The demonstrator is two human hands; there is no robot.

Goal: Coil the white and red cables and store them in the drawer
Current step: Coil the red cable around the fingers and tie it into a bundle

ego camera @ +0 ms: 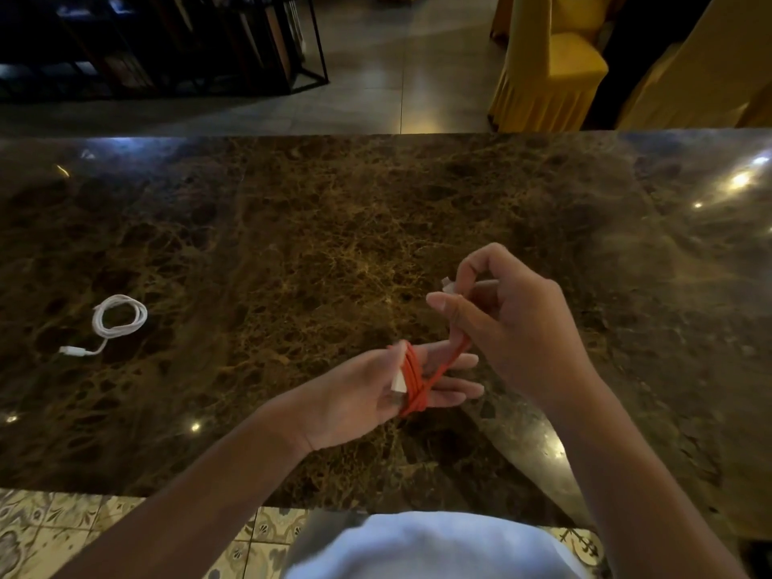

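Observation:
The red cable [413, 380] is wound in several turns around the fingers of my left hand [376, 394], palm up above the marble counter. Its white plug end lies under my left thumb. My right hand [509, 315] pinches the cable's free end, whose white connector pokes out between thumb and forefinger, and a short taut red stretch runs down to the coil. The white cable [119, 319] lies coiled in a small loop on the counter at the left, its connector tail trailing toward the front left. No drawer is in view.
The dark brown marble counter [334, 227] fills the middle of the view. Beyond its far edge stand chairs in yellow covers [555, 64] at the right and a black metal rack [167, 43] at the left. Patterned floor tiles [54, 528] show below the near edge.

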